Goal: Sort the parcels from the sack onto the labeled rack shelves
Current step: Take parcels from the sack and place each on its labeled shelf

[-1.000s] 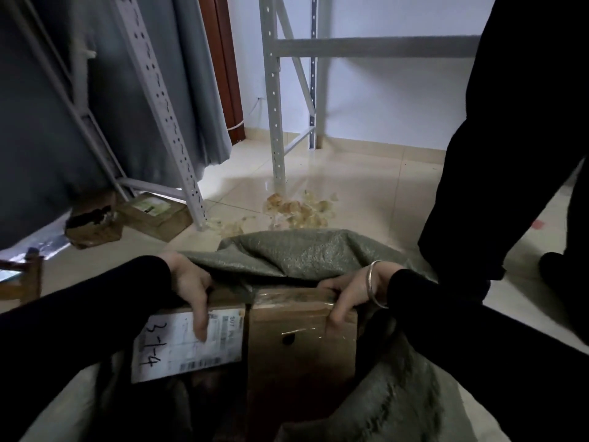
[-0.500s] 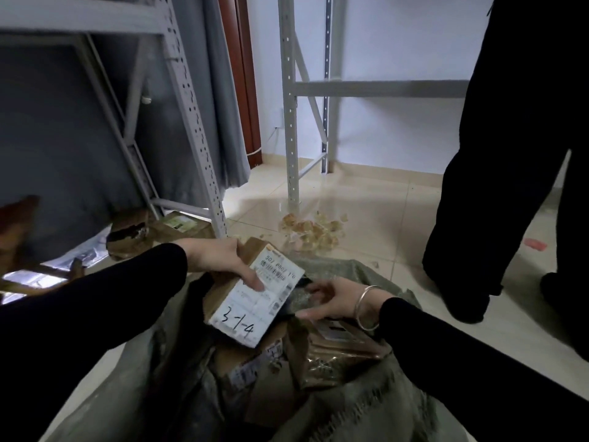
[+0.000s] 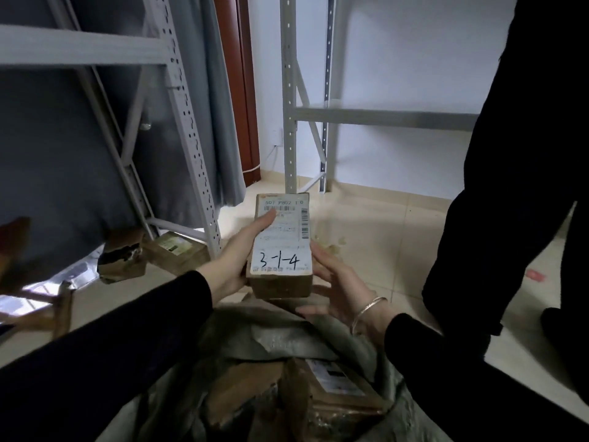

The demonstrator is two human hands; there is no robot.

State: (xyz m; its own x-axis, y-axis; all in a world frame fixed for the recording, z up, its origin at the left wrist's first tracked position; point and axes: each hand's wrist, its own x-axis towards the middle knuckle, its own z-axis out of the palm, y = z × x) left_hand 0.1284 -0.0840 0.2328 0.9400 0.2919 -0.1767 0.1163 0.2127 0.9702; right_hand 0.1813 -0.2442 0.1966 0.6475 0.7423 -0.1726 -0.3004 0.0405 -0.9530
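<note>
The left hand [image 3: 237,260] grips the parcel [image 3: 282,247] marked 3-1-4, thumb across its label, above the sack [image 3: 287,339] at 6 o'clock; the right hand [image 3: 338,291], fingers straight, touches its 3 o'clock edge.

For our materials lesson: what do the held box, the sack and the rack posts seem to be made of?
Box: matte brown cardboard, by its dull creased side, with a white paper label. Sack: probably woven plastic, grey-green, folding stiffly. Rack posts: seemingly metal, painted pale grey, with punched holes.
</note>
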